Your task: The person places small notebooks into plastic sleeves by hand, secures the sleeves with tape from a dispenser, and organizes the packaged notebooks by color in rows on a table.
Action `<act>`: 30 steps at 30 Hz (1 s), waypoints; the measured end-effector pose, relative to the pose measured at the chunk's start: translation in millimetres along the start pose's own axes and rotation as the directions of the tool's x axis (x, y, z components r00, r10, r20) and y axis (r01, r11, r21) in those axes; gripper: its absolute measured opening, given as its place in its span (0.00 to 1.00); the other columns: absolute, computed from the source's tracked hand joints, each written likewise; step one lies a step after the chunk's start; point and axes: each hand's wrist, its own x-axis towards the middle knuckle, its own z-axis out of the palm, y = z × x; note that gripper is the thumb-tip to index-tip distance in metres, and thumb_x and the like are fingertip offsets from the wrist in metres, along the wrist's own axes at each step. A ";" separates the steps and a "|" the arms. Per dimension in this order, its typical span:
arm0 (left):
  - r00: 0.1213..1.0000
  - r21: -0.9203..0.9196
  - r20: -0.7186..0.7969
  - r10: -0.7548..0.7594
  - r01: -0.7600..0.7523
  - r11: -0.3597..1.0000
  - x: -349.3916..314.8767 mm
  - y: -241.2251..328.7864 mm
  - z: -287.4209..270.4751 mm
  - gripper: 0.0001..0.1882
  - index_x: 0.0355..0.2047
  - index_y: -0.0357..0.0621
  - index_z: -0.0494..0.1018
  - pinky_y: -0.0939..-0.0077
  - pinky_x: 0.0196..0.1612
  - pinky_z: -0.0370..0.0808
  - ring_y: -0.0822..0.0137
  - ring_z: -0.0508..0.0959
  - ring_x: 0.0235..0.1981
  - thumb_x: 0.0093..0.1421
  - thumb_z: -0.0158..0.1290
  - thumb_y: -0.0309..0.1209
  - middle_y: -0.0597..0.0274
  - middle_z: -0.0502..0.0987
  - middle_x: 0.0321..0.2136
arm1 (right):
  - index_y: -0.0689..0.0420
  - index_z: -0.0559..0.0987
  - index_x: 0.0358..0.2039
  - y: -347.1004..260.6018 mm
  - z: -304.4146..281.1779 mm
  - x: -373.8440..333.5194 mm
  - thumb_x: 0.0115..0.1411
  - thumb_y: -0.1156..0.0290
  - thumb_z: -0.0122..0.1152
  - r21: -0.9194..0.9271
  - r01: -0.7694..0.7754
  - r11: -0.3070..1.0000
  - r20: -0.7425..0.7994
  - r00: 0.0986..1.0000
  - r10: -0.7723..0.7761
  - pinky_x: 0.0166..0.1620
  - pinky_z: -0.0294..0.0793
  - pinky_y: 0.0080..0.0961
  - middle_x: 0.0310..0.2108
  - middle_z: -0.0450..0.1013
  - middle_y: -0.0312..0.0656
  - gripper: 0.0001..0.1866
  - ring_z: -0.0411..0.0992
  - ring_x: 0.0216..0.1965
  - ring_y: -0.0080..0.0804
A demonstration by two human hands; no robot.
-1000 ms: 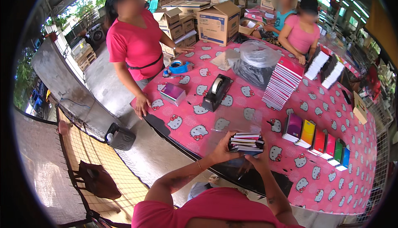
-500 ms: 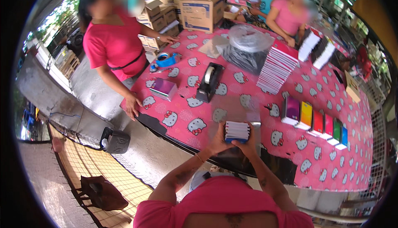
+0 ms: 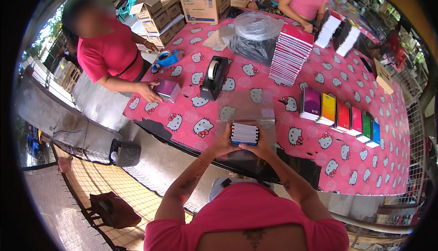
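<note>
A small stack of spiral notebooks sits upright between my hands at the near edge of the table, white page edges facing up and a blue cover toward me. My left hand is closed around its left side. On the other side my right hand grips it, thumb along the near face. A clear plastic bag lies flat on the table just beyond the stack. To the right stand several notebook bundles in a row, among them a purple bundle and a yellow one.
A black tape dispenser is ahead to the left. At the left, a co-worker's hand touches a wrapped purple bundle. Farther back are a tall notebook stack, plastic wrap and cardboard boxes. Another person sits across the table.
The co-worker on the left has moved a hand from the table edge onto the purple bundle. My view has shifted; both my hands still hold the notebook stack.
</note>
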 end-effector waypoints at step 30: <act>0.720 -0.184 -0.318 -0.617 0.591 0.785 111.6 18.5 19.4 0.46 0.35 0.25 0.79 0.60 0.44 0.75 0.52 0.82 0.38 0.47 0.59 0.68 0.38 0.81 0.33 | 0.54 0.61 0.67 -3.5 -108.1 -3.8 0.48 0.40 0.66 -0.901 -0.111 0.420 -0.013 0.973 0.230 0.68 0.41 0.58 0.69 0.53 0.44 0.51 0.50 0.69 0.50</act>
